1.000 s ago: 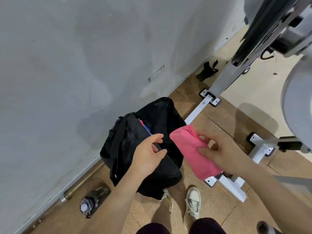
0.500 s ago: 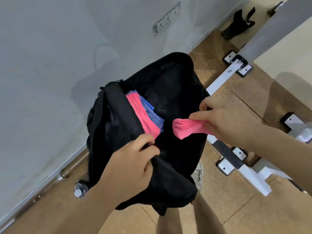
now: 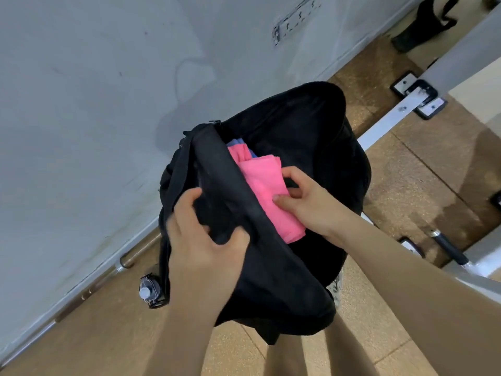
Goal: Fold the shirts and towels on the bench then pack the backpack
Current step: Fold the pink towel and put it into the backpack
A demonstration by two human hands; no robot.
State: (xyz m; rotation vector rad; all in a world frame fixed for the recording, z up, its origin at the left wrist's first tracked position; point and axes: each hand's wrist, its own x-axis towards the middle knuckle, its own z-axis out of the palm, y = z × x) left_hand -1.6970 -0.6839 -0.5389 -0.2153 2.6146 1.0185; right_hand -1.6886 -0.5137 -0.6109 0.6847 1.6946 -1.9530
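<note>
Against the grey wall (image 3: 108, 104), my left hand (image 3: 200, 245) grips the black fabric backpack (image 3: 284, 280) open while my right hand (image 3: 309, 204) pinches a folded pink towel (image 3: 263, 185) halfway in, beside blue and pink cloths (image 3: 237, 156) already packed; anything left to fold is out of view.

No legible txt, labels, brands or nos. — backpack (image 3: 301, 137) shows plain black fabric, no logo visible. Bottle (image 3: 149, 290) on the floor is too small & blurred to read. Metal wall plate (image 3: 295, 17) has marks only, nothing readable.
</note>
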